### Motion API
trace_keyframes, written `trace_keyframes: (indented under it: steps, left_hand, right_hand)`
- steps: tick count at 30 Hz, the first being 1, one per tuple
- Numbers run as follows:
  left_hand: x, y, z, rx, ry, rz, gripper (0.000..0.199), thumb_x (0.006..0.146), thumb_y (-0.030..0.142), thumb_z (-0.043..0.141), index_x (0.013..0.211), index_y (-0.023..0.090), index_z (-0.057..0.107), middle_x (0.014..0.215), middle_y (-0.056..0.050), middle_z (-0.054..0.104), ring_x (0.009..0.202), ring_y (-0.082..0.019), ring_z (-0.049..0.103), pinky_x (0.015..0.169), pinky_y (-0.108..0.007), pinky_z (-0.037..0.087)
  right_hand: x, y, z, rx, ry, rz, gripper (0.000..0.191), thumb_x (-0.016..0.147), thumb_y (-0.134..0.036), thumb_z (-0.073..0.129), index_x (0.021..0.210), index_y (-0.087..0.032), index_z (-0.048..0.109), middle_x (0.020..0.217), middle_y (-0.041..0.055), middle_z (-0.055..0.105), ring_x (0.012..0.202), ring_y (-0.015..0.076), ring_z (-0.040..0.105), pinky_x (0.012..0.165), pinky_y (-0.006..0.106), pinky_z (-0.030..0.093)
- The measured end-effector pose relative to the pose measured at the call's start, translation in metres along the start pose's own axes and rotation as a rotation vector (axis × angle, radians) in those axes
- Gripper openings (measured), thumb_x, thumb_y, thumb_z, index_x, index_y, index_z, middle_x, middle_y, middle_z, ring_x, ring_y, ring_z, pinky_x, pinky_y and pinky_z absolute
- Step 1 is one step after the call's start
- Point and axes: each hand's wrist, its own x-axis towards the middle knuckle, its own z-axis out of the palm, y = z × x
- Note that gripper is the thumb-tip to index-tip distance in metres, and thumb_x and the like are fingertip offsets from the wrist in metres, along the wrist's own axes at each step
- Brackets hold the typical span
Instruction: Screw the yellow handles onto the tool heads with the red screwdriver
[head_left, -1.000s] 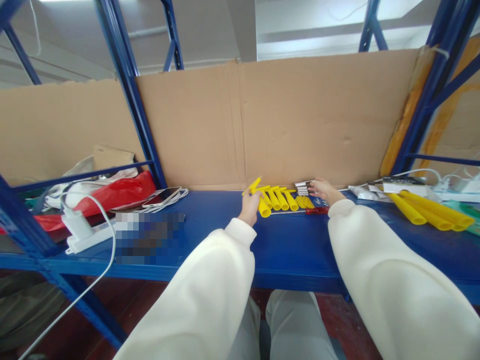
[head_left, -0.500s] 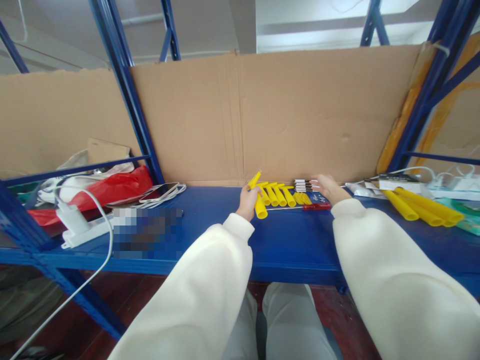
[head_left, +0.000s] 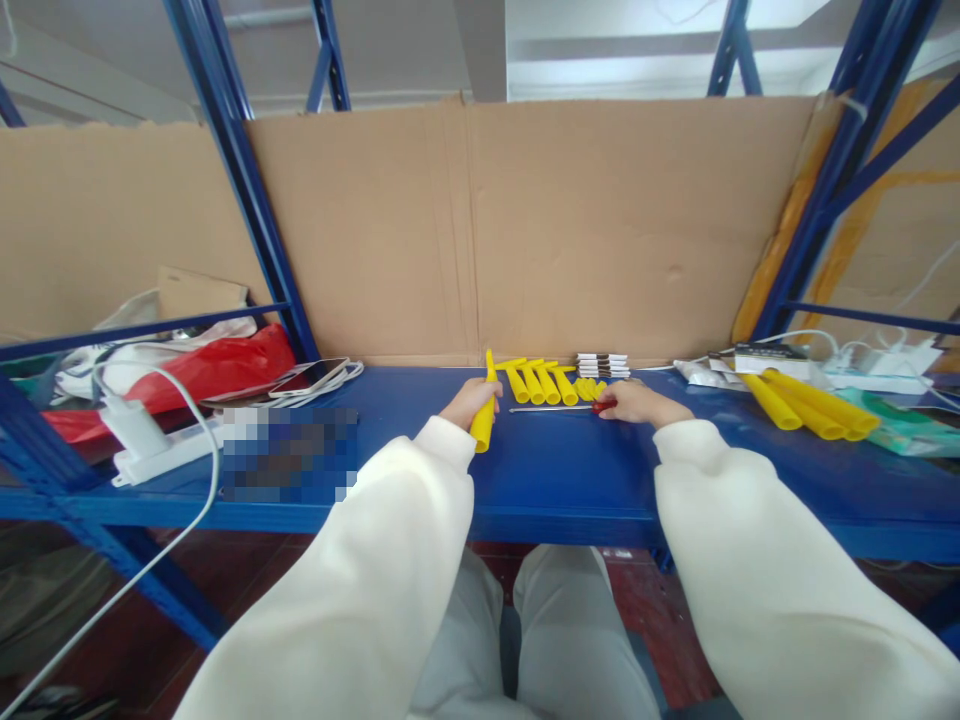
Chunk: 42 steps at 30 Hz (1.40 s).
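Note:
My left hand is closed round a yellow cone-shaped tube, its wide end toward me and its narrow tip up. Right of it, several similar yellow tubes lie in a row near the cardboard. My right hand has its fingers round the red handle of a screwdriver, whose shaft points left along the blue shelf. Small yellow pieces lie just behind the handle, and a stack of white and dark pieces sits behind those.
Long yellow tubes lie on the right of the blue shelf, beside a green packet. At the left are a white power strip, a cable and a red bag. A cardboard sheet stands behind.
My right hand has come down from beside the white stack onto the screwdriver handle. My left hand has shifted left with its yellow tube, away from the row. The view has moved slightly.

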Motion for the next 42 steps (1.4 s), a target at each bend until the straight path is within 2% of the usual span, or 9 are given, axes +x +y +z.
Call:
trace_keyframes:
  steps: [3, 7, 14, 18, 24, 29, 37, 42]
  left_hand:
    - [0.000, -0.003, -0.007, 0.082, -0.036, -0.029, 0.013, 0.074, 0.005, 0.056, 0.077, 0.017, 0.061, 0.041, 0.004, 0.047, 0.037, -0.015, 0.045, 0.042, -0.025, 0.036]
    - [0.000, -0.006, -0.009, 0.147, -0.081, -0.031, 0.015, 0.071, 0.004, 0.058, 0.071, 0.019, 0.060, 0.041, 0.003, 0.048, 0.037, -0.014, 0.044, 0.042, -0.023, 0.034]
    - [-0.003, -0.004, -0.006, 0.126, -0.093, -0.002, 0.019, 0.073, 0.003, 0.052, 0.063, 0.019, 0.055, 0.040, 0.003, 0.046, 0.036, -0.013, 0.041, 0.041, -0.023, 0.034]
    - [-0.003, -0.004, -0.005, 0.083, -0.123, -0.008, 0.017, 0.070, 0.003, 0.054, 0.065, 0.020, 0.054, 0.041, 0.003, 0.048, 0.036, -0.013, 0.042, 0.042, -0.023, 0.035]
    - [0.001, -0.006, -0.005, 0.058, -0.066, -0.002, 0.016, 0.071, 0.005, 0.053, 0.068, 0.020, 0.055, 0.038, 0.004, 0.045, 0.034, -0.013, 0.040, 0.039, -0.022, 0.033]
    - [0.001, -0.005, -0.004, 0.022, -0.106, 0.012, 0.014, 0.070, 0.007, 0.053, 0.072, 0.020, 0.058, 0.038, 0.004, 0.046, 0.035, -0.013, 0.042, 0.038, -0.022, 0.033]
    - [-0.002, -0.003, -0.004, 0.023, -0.100, 0.021, 0.015, 0.068, 0.006, 0.053, 0.071, 0.020, 0.057, 0.038, 0.004, 0.045, 0.034, -0.013, 0.042, 0.039, -0.022, 0.035]
    - [-0.002, -0.003, -0.004, 0.027, -0.103, 0.022, 0.015, 0.069, 0.006, 0.055, 0.074, 0.020, 0.058, 0.038, 0.005, 0.045, 0.035, -0.013, 0.042, 0.038, -0.021, 0.033]
  right_hand:
    - [-0.003, -0.006, -0.004, -0.073, -0.099, 0.006, 0.012, 0.069, -0.024, 0.082, 0.065, -0.026, 0.070, 0.072, 0.0044, 0.074, 0.076, 0.0251, 0.070, 0.072, 0.033, 0.052]
    - [-0.009, -0.016, -0.008, -0.026, -0.066, -0.018, 0.013, 0.069, -0.023, 0.081, 0.072, -0.025, 0.068, 0.077, 0.0030, 0.074, 0.077, 0.0241, 0.069, 0.075, 0.033, 0.053]
    - [-0.016, -0.035, -0.008, 0.008, 0.016, 0.004, 0.014, 0.073, -0.018, 0.074, 0.080, -0.024, 0.063, 0.084, 0.0019, 0.074, 0.079, 0.0216, 0.067, 0.074, 0.031, 0.052]
    - [-0.013, -0.034, -0.006, 0.011, 0.070, -0.017, 0.013, 0.075, -0.021, 0.072, 0.079, -0.025, 0.060, 0.083, 0.0012, 0.073, 0.079, 0.0207, 0.066, 0.073, 0.030, 0.051]
    - [-0.008, -0.027, -0.004, 0.032, 0.104, -0.015, 0.018, 0.075, -0.018, 0.069, 0.074, -0.025, 0.053, 0.083, 0.0016, 0.073, 0.080, 0.0205, 0.066, 0.075, 0.030, 0.050]
    - [-0.007, -0.025, -0.004, 0.039, 0.122, -0.024, 0.015, 0.076, -0.020, 0.068, 0.076, -0.025, 0.054, 0.084, 0.0017, 0.074, 0.082, 0.0208, 0.066, 0.076, 0.029, 0.050]
    - [-0.009, -0.029, -0.006, 0.059, 0.128, -0.004, 0.020, 0.076, -0.015, 0.068, 0.074, -0.025, 0.051, 0.085, 0.0023, 0.073, 0.082, 0.0200, 0.067, 0.079, 0.030, 0.050]
    - [-0.006, -0.023, -0.003, 0.048, 0.141, -0.001, 0.017, 0.075, -0.018, 0.072, 0.077, -0.024, 0.056, 0.087, 0.0028, 0.074, 0.083, 0.0206, 0.067, 0.079, 0.030, 0.050]
